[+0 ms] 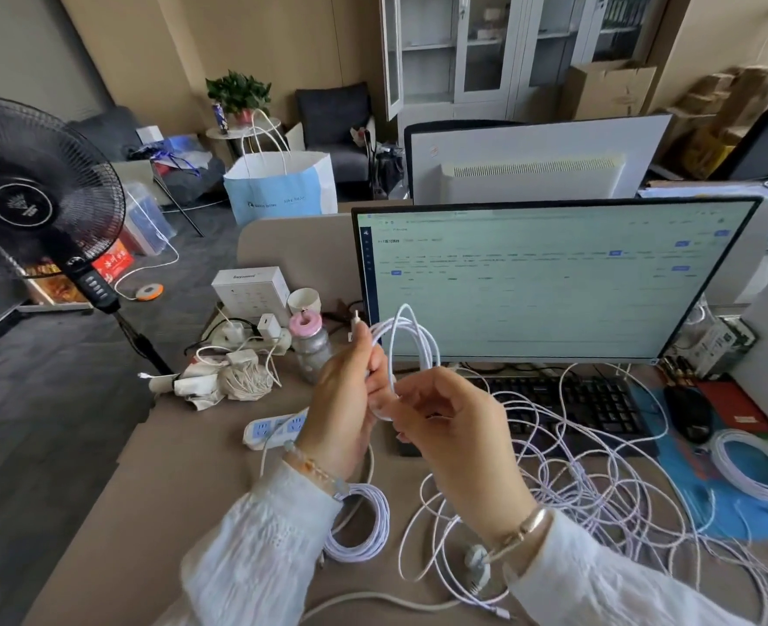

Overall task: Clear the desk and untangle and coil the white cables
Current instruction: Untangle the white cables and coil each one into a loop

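Holding a half-made coil [407,350] upright in front of the monitor [549,282], your left hand [343,399] has its fingers curled round the gathered loops, a plug end poking up just above the fingertips; your right hand [447,429] sits just beside it, fingers bent and pinching the strand at the bottom of the loops; neither hand is spread.

What the next wrap turns on, I judge: the loose length of this cable runs down and to the right from your hands into the tangle [598,499] spread over the desk [183,499] and across the keyboard [571,413]; the loops stand tall, their long axis roughly vertical; your right hand is the nearer to the slack, so it should draw and feed while the left keeps the loops together.

Two finished coils lie apart: one [364,526] near your left wrist, another [754,465] at the far right on the blue mat [680,472].

Hard to make out: which strand in the tangle belongs to the cable you hold; how many cables are knotted there; the near edge of the heap is cut off by the frame and your right sleeve [598,576] covers part of it; the contact under your right fingers is partly hidden too.
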Tool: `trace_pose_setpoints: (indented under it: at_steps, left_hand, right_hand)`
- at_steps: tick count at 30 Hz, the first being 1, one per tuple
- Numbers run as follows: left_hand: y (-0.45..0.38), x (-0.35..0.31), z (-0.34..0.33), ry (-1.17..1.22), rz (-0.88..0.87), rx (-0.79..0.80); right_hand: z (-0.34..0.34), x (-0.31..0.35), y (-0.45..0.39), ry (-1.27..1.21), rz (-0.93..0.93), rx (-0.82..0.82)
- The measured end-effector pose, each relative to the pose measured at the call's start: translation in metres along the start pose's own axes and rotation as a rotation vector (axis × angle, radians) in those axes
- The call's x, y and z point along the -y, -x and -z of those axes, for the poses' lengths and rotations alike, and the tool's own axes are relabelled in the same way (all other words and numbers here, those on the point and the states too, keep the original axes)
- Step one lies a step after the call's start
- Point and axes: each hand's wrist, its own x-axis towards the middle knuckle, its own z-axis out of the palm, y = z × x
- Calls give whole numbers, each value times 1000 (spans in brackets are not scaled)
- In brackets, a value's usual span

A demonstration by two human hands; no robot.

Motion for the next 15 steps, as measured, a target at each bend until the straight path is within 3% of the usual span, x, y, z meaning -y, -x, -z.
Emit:
trace_pose_setpoints:
  at_steps: [6,11,15]
  left_hand:
    - [5,2,-5,-103,14,-35]
    - [5,0,-2,-186,-60,33]
    - [4,-7,1,29,75,137]
  right_hand:
    - [-9,-7,2,106,58,-103]
    - [-1,-4,3,65,59,-49]
    - [16,-12,-11,186,128,-299]
